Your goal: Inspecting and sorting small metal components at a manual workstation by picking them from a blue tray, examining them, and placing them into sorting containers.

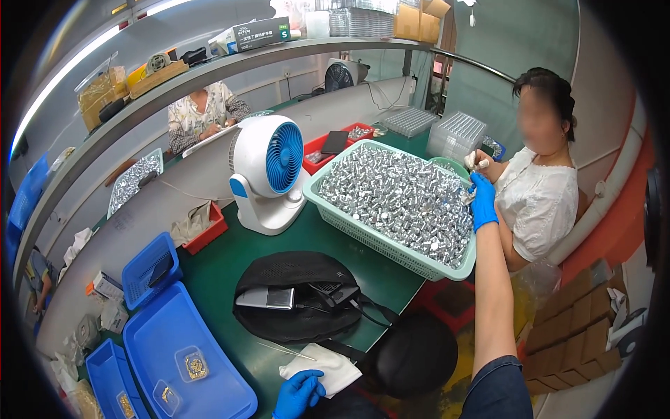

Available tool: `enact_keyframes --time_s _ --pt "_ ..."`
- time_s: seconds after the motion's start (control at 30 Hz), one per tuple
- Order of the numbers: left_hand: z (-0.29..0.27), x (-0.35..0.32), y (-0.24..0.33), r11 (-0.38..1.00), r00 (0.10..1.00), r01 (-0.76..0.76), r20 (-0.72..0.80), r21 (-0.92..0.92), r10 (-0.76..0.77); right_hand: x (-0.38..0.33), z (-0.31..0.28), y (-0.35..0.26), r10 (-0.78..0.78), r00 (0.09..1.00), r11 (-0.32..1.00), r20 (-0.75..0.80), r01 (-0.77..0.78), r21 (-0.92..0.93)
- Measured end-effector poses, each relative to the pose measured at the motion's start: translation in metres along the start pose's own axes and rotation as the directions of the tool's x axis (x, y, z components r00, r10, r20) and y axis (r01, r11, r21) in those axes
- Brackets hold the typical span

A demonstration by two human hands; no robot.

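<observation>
My right hand [483,200], in a blue glove, reaches far out to the right-hand rim of a pale green plastic basket [377,242]. Its fingers are bent together there, and what they hold is too small to make out. Heaped in the basket are many small silvery metal parts [398,195]. Close beyond my fingers is a co-worker's hand [477,160] with pale finger covers. Low in the picture, my gloved left hand [300,395] has its fingers loosely apart, beside a white cloth [329,368]. Thin tweezers [285,350] lie by that cloth.
A black bag [296,321] with devices lies on the green table [230,258]. Behind it stands a white and blue fan [269,164]. Blue trays [181,335] with small boxes of gold-coloured parts are at left. A co-worker [541,181] is at right, a black round stool [417,353] below.
</observation>
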State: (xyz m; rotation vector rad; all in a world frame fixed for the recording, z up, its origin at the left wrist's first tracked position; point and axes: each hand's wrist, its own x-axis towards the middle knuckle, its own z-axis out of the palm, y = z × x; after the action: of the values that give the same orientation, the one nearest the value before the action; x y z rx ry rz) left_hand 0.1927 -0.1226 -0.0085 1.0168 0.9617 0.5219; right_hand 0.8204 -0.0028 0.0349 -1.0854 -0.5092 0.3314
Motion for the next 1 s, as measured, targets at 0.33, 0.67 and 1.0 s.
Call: enact_keyframes --time_s 0.33,0.67,1.0 --pt "-0.006 0.004 -0.01 0.999 0.998 -0.022 0.052 -0.039 0.024 0.009 0.0 0.012 0.01 0.996 0.999 -0.088 -0.008 0.031" --pt "-0.009 0.007 -0.019 0.997 0.998 -0.006 0.069 -0.072 0.011 0.035 -0.031 0.016 0.122 0.989 0.991 -0.085 -0.118 0.059" --pt "-0.014 0.011 -0.032 0.911 0.977 -0.093 0.141 -0.402 0.162 0.065 -0.051 0.018 0.086 0.996 0.994 0.008 -0.086 0.072"
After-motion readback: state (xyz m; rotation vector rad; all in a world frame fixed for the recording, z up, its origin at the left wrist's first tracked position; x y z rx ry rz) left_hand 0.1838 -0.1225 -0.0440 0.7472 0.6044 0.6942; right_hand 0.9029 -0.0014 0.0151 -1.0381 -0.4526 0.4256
